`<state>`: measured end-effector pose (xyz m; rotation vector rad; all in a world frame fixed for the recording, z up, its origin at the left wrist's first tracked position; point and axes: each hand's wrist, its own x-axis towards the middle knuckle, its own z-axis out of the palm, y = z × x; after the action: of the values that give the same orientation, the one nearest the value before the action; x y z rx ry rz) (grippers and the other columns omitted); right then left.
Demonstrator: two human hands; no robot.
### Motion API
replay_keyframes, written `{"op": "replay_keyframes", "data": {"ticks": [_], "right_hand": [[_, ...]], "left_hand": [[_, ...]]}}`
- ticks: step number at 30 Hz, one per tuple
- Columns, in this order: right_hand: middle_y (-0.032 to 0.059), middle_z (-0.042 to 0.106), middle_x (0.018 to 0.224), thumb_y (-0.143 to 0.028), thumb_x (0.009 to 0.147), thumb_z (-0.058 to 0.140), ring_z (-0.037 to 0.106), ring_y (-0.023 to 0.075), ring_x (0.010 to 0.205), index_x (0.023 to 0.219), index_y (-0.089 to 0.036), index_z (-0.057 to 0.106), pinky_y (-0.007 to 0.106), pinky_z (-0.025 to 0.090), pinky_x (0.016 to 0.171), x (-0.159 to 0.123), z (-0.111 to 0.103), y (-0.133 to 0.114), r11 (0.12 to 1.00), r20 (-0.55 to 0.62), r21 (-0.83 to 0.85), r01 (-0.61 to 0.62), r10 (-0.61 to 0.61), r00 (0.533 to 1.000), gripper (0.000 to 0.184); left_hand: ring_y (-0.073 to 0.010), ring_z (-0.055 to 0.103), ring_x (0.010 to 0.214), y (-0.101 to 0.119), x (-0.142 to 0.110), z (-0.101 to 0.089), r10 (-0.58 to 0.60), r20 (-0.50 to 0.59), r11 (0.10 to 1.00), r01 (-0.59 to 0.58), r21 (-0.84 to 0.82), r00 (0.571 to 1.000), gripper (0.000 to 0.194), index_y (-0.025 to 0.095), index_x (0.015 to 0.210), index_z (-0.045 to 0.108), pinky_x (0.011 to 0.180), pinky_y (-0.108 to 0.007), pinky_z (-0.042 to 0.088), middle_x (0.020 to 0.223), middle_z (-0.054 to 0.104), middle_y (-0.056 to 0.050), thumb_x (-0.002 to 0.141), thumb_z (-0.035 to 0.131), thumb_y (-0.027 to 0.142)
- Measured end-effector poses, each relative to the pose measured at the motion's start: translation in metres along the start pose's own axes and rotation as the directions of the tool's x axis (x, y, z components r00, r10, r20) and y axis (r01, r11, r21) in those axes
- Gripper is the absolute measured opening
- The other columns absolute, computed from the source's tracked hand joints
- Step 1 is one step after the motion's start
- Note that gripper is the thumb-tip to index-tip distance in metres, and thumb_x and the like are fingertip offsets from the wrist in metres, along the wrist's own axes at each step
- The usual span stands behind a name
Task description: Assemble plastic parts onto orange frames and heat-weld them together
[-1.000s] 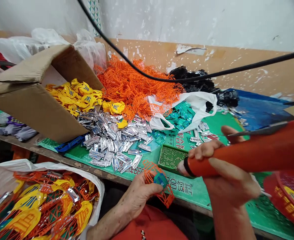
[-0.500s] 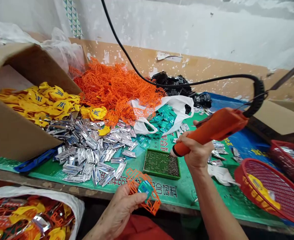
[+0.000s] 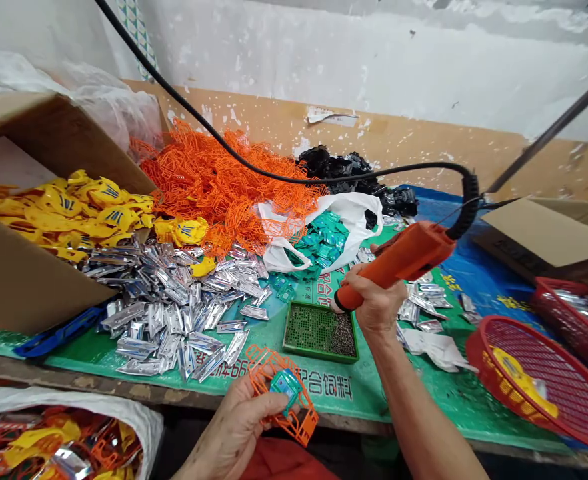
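At the table's front edge my left hand (image 3: 239, 420) is closed on an orange plastic frame (image 3: 307, 423). A teal plastic piece (image 3: 285, 385) lies against that frame, under my thumb. My right hand (image 3: 377, 300) grips an orange electric screwdriver (image 3: 401, 257), tilted with its nose down to the left. The nose is over the right part of a green screw tray (image 3: 294, 343); whether the tip touches the screws cannot be made out. Small dark screws (image 3: 343, 333) are heaped at the tray's right end. A black cable (image 3: 284, 177) runs from the screwdriver's rear.
Silver metal parts (image 3: 174, 307) spread left of the tray. Behind are yellow parts (image 3: 109, 193) in a cardboard box (image 3: 29, 273), orange frames (image 3: 214, 173), teal pieces (image 3: 327, 233) and black parts (image 3: 344, 167). Red baskets (image 3: 479, 353) stand right; a filled white sack (image 3: 149, 427) sits lower left.
The view has shifted slightly. The screwdriver in my right hand has moved a little left and down, staying over the screw tray. My left hand still holds the orange frame and teal piece.
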<state>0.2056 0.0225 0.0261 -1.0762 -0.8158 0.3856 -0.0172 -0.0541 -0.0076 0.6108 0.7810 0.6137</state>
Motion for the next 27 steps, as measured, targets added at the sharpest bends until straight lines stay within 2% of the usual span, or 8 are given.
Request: {"op": "replay_keyframes", "data": {"ticks": [4,12,17,22,27], "right_hand": [[-0.0028,0.060,0.060,-0.019,0.059,0.071,0.053,0.0139,0.053,0.064,-0.016,0.062,0.034,0.046,0.058,0.000,0.000,0.004,1.000,-0.017,-0.002,-0.001,0.001,1.000,0.011],[-0.0023,0.060,0.059,-0.020,0.059,0.071,0.053,0.0137,0.052,0.059,-0.015,0.062,0.034,0.046,0.060,0.000,0.000,0.005,1.000,-0.016,-0.017,-0.012,0.012,1.000,0.011],[-0.0023,0.061,0.063,-0.020,0.057,0.073,0.056,0.0150,0.057,0.067,-0.016,0.063,0.034,0.047,0.063,0.000,0.001,0.002,1.000,-0.018,-0.012,-0.016,0.016,1.000,0.015],[-0.0027,0.061,0.061,-0.019,0.058,0.072,0.055,0.0145,0.055,0.063,-0.016,0.061,0.034,0.047,0.061,-0.001,0.002,0.002,1.000,-0.013,0.002,-0.019,0.019,1.000,0.013],[-0.0044,0.059,0.058,-0.016,0.057,0.071,0.054,0.0131,0.051,0.067,-0.016,0.060,0.032,0.046,0.057,0.003,0.001,-0.008,0.997,-0.018,0.078,-0.023,0.025,1.000,0.016]], "left_hand": [[-0.0231,0.066,0.084,0.000,0.000,-0.001,-0.014,-0.041,1.000,0.015,0.022,0.999,0.034,0.014,0.102,0.065,0.082,-0.039,0.050,0.096,0.071,-0.010,0.069,0.070,0.021],[-0.0242,0.067,0.084,0.000,0.000,0.001,-0.009,-0.037,1.000,0.008,-0.024,0.999,0.030,0.016,0.101,0.065,0.082,-0.042,0.052,0.096,0.071,-0.009,0.071,0.068,0.017],[-0.0203,0.067,0.078,0.002,0.001,0.002,-0.016,-0.071,0.997,0.011,-0.076,0.997,0.032,0.017,0.097,0.066,0.081,-0.041,0.054,0.092,0.071,-0.006,0.067,0.074,0.019],[-0.0201,0.067,0.076,0.007,0.000,0.007,-0.010,-0.099,0.996,0.001,-0.092,0.995,0.030,0.016,0.089,0.068,0.073,-0.035,0.055,0.084,0.072,-0.005,0.061,0.078,0.021],[-0.0205,0.068,0.076,0.005,0.001,0.004,0.001,-0.134,0.991,-0.019,-0.134,0.991,0.035,0.018,0.095,0.068,0.075,-0.038,0.055,0.086,0.073,-0.005,0.062,0.078,0.019]]}}
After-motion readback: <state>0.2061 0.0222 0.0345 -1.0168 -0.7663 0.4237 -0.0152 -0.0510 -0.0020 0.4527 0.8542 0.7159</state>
